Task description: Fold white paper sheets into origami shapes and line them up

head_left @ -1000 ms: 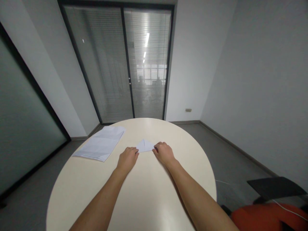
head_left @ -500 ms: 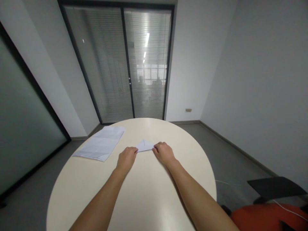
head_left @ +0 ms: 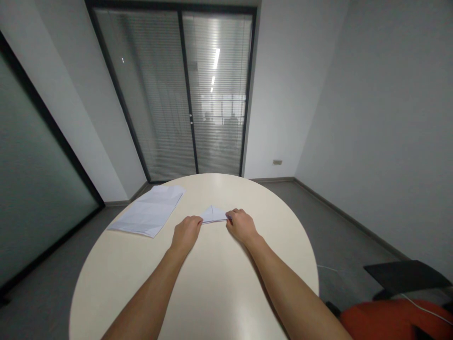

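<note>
A small folded paper lies near the middle of the round table, its peak pointing away from me and a crease running down from the tip. My left hand pinches its left corner, fingers closed. At the right corner, my right hand is closed on the paper too, with thumb and fingertips at the edge. Both hands rest low, at the tabletop. The fingers cover the two ends of the paper, while its near folded edge shows between them.
Sheets of white paper lie at the left of the round table. An orange chair with a black armrest stands at the lower right. Beyond the table are glass doors with blinds and a wall socket.
The thumb and fingers of my right hand have shifted very slightly at the right corner, where the near edge shows a little more. My left hand stays in place.
</note>
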Demonstrator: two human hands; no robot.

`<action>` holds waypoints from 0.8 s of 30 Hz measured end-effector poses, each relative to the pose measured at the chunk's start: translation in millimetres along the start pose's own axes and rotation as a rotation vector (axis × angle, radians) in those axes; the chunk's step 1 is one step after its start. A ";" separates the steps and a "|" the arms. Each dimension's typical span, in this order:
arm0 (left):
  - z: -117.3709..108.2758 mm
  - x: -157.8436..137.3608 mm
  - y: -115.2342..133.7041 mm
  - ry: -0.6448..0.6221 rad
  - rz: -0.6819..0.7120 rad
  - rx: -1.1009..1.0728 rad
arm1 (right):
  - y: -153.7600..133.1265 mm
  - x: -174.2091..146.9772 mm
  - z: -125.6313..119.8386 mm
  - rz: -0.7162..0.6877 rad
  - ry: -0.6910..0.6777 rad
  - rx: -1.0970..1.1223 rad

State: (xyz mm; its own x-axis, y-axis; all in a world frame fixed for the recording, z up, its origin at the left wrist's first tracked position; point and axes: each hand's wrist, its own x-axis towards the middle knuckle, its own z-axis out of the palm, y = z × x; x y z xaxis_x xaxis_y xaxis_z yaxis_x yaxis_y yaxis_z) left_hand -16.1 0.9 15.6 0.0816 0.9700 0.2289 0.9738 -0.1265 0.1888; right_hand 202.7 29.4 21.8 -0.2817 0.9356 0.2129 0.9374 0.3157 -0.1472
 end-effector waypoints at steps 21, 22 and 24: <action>2.3 0.3 -0.5 0.070 0.022 -0.025 | 0.6 1.8 1.0 0.087 0.064 0.134; 2.7 0.6 -0.8 0.071 0.020 -0.031 | 1.4 2.0 1.4 0.083 0.072 0.146; 3.5 1.2 -1.6 0.074 0.018 -0.045 | 3.2 2.4 2.4 0.061 0.087 0.168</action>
State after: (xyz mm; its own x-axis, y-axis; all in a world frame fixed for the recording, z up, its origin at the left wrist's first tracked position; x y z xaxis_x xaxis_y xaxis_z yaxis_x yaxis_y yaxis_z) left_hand -16.8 3.0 12.3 0.0815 0.9498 0.3020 0.9618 -0.1544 0.2260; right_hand 204.6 33.1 19.5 -0.2000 0.9389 0.2801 0.9028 0.2877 -0.3197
